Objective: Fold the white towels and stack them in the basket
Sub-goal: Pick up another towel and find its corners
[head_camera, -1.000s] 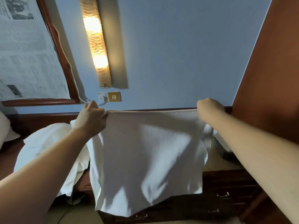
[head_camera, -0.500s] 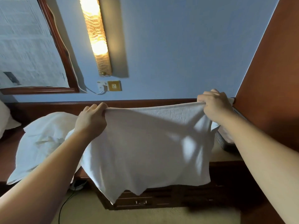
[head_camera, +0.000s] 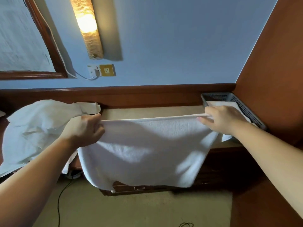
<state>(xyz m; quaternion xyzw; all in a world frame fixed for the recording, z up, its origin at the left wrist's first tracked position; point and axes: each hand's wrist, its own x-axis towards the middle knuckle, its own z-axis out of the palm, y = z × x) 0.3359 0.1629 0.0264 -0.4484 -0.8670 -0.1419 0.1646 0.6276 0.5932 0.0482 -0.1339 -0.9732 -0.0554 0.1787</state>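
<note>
Towel (head_camera: pixel 147 149) hangs stretched between both hands, its top edge taut above the tabletop (head_camera: pixel 147 112). Left hand (head_camera: pixel 83 128) and right hand (head_camera: pixel 223 120) each pinch a top corner, fingers curled. Basket (head_camera: pixel 242 105) sits just behind the right grip; crumpled cloth (head_camera: pixel 37 128) lies beside the left.

A single head-worn wide-angle camera looked forward and down from close range, over both outstretched forearms, toward a dark wooden dresser top (head_camera: pixel 147 111) against a pale blue wall (head_camera: pixel 180 46).
</note>
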